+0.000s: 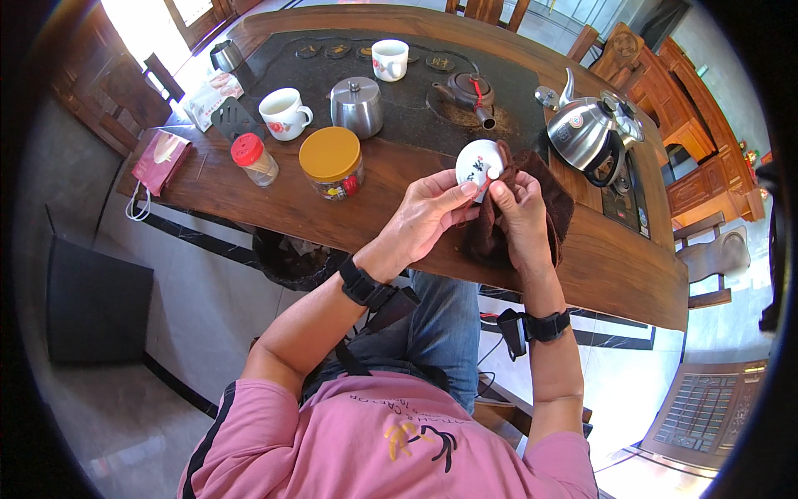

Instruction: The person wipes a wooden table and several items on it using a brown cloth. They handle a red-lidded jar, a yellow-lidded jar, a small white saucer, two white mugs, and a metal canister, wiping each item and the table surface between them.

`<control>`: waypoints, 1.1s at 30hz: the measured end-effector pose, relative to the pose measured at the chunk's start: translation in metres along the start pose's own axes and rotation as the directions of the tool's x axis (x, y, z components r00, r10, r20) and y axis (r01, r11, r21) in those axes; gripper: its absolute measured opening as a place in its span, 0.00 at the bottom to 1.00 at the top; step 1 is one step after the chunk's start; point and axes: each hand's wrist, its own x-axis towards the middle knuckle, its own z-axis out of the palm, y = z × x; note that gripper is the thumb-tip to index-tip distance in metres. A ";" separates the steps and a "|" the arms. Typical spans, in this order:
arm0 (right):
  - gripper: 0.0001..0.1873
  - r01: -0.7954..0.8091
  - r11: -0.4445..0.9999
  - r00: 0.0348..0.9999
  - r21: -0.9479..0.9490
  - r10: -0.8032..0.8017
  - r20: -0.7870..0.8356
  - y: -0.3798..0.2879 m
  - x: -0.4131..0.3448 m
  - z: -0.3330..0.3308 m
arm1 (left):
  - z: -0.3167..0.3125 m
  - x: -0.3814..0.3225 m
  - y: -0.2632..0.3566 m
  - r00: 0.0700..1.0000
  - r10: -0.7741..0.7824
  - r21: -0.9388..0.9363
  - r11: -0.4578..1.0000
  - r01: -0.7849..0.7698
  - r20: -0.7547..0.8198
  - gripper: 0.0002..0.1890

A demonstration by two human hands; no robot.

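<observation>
My left hand (430, 209) grips a round white porcelain lid (475, 161) by its lower edge. Dark brush-like characters mark the lid, and a red cord hangs from its knob. In my right hand (522, 209) a dark brown cloth (552, 187) is bunched. The thumb presses a fold of it against the lid beside the knob, and the rest of the cloth drapes behind the hand onto the table's front edge. Both hands are held above the wooden tea table (399, 168). Some fingertips are hidden behind the lid and the cloth.
Left of my hands stand a yellow-lidded jar (330, 163), a toothpick holder (254, 159), a floral mug (285, 114) and a steel canister (356, 107). Behind are another mug (390, 60) and a clay teapot (471, 90). A steel kettle (583, 132) is to the right.
</observation>
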 end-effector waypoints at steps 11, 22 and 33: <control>0.14 0.038 0.931 0.994 0.362 0.002 -0.110 -0.011 0.022 -0.037 | -0.008 -0.004 0.001 0.999 0.035 0.295 0.955 -0.039 0.020 0.23; 0.14 0.256 0.909 0.960 -0.330 -0.198 0.200 -0.018 -0.001 0.020 | 0.003 0.014 -0.017 0.959 0.148 0.175 0.979 -0.106 -0.244 0.24; 0.11 0.277 0.765 0.923 -0.581 -0.380 -0.061 0.012 0.041 -0.007 | -0.007 0.008 -0.014 0.974 0.156 0.178 0.976 -0.127 -0.162 0.19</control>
